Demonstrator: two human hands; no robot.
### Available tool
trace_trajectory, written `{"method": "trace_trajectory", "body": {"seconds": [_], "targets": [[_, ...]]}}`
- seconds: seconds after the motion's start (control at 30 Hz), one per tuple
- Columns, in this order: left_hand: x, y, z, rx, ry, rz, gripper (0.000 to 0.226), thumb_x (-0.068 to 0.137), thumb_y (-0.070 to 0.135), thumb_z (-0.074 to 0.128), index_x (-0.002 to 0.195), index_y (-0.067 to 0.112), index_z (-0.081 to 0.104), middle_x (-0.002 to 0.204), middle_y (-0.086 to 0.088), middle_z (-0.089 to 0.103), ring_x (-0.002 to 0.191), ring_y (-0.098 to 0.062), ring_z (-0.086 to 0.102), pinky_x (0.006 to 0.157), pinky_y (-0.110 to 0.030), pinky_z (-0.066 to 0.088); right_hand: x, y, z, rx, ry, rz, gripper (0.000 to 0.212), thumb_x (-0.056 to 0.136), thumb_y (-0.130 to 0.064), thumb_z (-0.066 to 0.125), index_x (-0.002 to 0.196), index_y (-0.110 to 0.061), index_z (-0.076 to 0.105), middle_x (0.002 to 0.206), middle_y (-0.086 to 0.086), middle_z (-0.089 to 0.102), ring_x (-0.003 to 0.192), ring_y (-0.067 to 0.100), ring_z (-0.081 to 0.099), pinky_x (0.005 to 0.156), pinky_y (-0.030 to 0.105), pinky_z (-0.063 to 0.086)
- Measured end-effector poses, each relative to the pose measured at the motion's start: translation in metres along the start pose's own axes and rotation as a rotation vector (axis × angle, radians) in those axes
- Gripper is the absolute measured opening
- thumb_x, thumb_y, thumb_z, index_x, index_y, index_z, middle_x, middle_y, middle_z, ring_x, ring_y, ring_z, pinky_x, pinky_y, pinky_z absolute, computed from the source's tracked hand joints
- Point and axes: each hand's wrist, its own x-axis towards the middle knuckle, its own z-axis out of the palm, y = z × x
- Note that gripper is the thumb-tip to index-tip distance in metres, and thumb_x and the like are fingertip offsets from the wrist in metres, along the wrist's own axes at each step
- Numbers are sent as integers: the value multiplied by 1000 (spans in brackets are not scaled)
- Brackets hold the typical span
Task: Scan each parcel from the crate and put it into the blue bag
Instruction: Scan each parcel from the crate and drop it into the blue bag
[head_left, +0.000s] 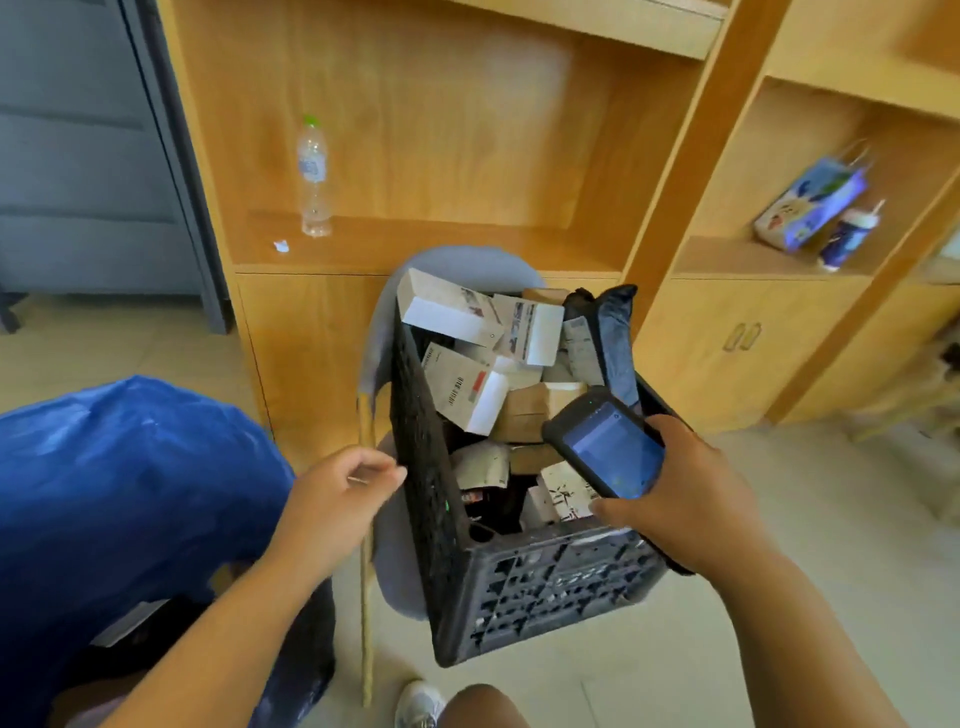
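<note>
In the head view I am reading this as the pick-and-scan step. The crate is sitting on a grey chair in the middle, and the parcels are heaped inside it, none lifted out yet. To do this well, I am wanting one parcel raised clear of the heap with its label turned up. The scanner should then be aimed squarely at the barcode before the parcel goes left to the blue bag, which is bulging at the near left, just beside the chair.

The right grip is wrapping the scanner, screen tilted up, over the crate's near right corner, above a white printed box. The left grip is hanging loosely curled and holding nothing. Its fingertips are just beside the crate's left wall, but I cannot tell whether they are touching it.
</note>
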Motion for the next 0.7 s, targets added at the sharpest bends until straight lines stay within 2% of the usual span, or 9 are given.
{"method": "trace_trajectory", "body": {"seconds": [0.07,0.17,0.23,0.3,0.37,0.43,0.5,0.57,0.7], "targets": [[4,23,30,-4,-13,33,3,90,32,63,92,32,65,92,15,64,88,2,57,66,-12,37,7,30,-2,22,36,71,80,60,-50,82,124,-22,44,113,-1,58,90,21,53,73,38,49],[15,46,77,-3,-29,86,4,88,32,66,92,30,66,92,11,65,85,0,59,63,-11,41,18,68,-3,29,76,155,70,59,-50,81,112,-23,46,102,-1,56,84,21,51,67,36,46],[23,58,108,45,-97,108,9,89,32,65,97,28,66,93,12,65,84,0,59,63,-10,43,25,86,-3,18,86,196,67,60,-49,81,110,-22,46,97,-2,53,83,22,51,66,36,47],[35,63,139,152,-209,106,22,89,32,65,110,24,63,104,10,63,94,-3,59,76,-16,47,30,100,-2,25,103,220,68,61,-46,81,114,-21,45,95,-3,50,83,22,50,65,34,45],[51,62,164,317,-349,74,43,89,35,64,127,17,55,122,4,57,112,-13,55,94,-28,46,35,112,2,57,127,233,70,62,-44,80,118,-20,45,95,-3,49,83,21,50,66,33,44],[67,58,182,459,-462,65,55,87,43,64,132,15,51,131,-1,53,118,-18,53,100,-36,44,40,120,6,84,132,251,70,62,-45,80,118,-21,44,96,-3,50,85,21,52,65,33,44],[77,58,193,514,-526,51,52,85,48,63,126,17,54,128,-1,58,112,-17,56,97,-37,47,45,126,10,90,134,268,72,62,-49,79,119,-22,43,97,-3,51,86,22,53,66,33,46],[83,60,201,548,-576,42,44,87,46,63,117,16,57,121,0,61,103,-14,57,89,-30,48,48,131,15,93,143,269,75,61,-51,79,120,-21,43,98,-3,51,83,24,56,67,36,50],[88,71,208,530,-609,8,40,82,38,72,106,21,45,100,8,53,89,-9,50,59,-15,35,50,136,20,114,142,277,74,61,-54,77,119,-23,43,97,-5,50,76,25,60,64,37,52]]}}
